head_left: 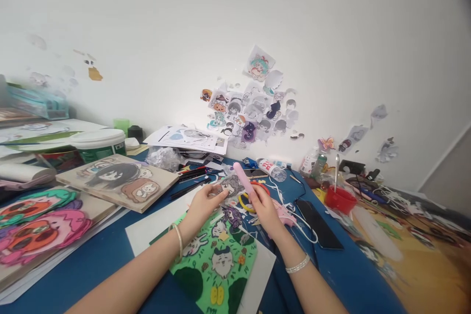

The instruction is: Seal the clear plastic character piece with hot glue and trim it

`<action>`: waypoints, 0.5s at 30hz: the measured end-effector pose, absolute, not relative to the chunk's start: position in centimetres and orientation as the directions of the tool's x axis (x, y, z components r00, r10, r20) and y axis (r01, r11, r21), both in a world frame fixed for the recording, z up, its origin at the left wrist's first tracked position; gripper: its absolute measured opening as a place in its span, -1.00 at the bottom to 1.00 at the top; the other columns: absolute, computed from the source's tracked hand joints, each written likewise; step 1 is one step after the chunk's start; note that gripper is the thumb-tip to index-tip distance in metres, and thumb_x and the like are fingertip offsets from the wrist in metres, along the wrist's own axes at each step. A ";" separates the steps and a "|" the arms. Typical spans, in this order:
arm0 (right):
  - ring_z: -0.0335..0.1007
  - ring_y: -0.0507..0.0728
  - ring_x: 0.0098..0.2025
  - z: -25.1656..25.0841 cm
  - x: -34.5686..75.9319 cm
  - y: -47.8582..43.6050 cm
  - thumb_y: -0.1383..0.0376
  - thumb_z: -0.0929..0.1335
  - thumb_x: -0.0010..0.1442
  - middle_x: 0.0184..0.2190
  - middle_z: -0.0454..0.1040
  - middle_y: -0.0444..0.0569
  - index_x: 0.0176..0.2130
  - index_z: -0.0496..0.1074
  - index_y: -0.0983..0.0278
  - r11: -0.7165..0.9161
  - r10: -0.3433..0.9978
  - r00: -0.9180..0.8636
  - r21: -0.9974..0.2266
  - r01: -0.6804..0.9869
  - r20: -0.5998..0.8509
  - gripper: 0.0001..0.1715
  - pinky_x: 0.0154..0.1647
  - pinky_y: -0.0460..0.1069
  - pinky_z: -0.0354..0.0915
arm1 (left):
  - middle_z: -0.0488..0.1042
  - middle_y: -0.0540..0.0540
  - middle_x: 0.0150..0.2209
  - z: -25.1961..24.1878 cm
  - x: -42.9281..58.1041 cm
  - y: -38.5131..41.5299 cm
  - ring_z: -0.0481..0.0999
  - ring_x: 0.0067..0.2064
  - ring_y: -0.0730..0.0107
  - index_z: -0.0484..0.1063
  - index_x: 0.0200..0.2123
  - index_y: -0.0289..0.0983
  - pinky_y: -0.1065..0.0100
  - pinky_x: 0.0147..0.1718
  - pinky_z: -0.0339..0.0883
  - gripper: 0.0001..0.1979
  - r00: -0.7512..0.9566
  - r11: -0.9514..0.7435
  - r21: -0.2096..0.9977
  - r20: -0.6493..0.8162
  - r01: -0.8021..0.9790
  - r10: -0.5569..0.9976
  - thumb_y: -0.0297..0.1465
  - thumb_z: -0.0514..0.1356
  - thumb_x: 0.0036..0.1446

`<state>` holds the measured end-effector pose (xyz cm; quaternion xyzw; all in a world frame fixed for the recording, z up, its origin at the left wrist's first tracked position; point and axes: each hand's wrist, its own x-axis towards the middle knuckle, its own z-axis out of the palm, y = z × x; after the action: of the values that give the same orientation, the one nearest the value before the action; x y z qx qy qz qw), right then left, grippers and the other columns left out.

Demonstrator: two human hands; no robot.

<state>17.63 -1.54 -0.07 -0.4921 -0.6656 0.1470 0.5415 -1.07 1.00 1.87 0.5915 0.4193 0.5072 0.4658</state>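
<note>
My left hand [203, 204] pinches a small grey cartoon cut-out [231, 185] at its left edge, holding it just above the blue table [99, 260]. My right hand [265, 210] grips a pink stick-shaped tool [243, 177], whose tip points up and away beside the cut-out. Under both hands lies a green felt picture [217, 260] with white cartoon animals, resting on white sheets. A yellow ring [244, 202] and a pink glue gun [285, 213] lie right by my right hand.
Painted wooden boards [121, 181] and bright felt faces [40, 225] fill the left. A white-lidded green tub [98, 143] stands behind them. A black phone [319, 224], a red bowl [340, 198] with a spoon and bottles [272, 170] sit right. Stickers [253, 113] cover the wall.
</note>
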 end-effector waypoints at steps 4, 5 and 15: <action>0.35 0.23 -0.06 -0.4 17.3 -1.5 0.15 0.28 0.16 -0.10 0.44 0.07 -0.07 0.33 0.26 0.454 0.775 0.072 -0.633 0.627 0.628 -0.63 -0.04 0.12 0.25 | 0.28 -0.18 -0.20 1.2 -1.4 1.8 0.38 -0.34 0.21 0.19 -0.06 -0.36 0.17 -0.41 0.34 -0.36 -0.055 -0.288 0.945 0.300 0.157 0.952 -0.08 0.23 -0.14; 0.34 0.25 -0.05 -0.5 17.3 -1.5 0.16 0.28 0.15 -0.09 0.43 0.09 -0.07 0.33 0.26 0.445 0.766 0.075 -0.611 0.655 0.638 -0.63 -0.03 0.15 0.24 | 0.26 -0.15 -0.21 1.4 -1.6 1.7 0.35 -0.31 0.21 0.20 -0.07 -0.33 0.17 -0.34 0.31 -0.40 -0.094 -0.317 0.930 0.338 0.188 0.936 -0.08 0.20 -0.11; 0.35 0.25 -0.12 -1.0 15.5 -2.0 0.23 0.29 0.14 -0.20 0.44 0.09 -0.14 0.41 0.29 0.437 0.723 -0.055 -0.395 0.808 0.689 -0.72 -0.12 0.09 0.27 | 0.33 0.06 -0.73 1.3 -0.3 0.0 0.28 -0.69 0.41 0.35 -0.61 -0.25 0.41 -0.65 0.12 -0.68 0.299 -0.309 0.944 0.263 0.118 0.917 -0.14 0.17 0.00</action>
<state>15.53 -1.99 -0.99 -0.5284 -0.7245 -0.0484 0.4399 -0.28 0.04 1.33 0.6725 0.3851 0.4497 0.4442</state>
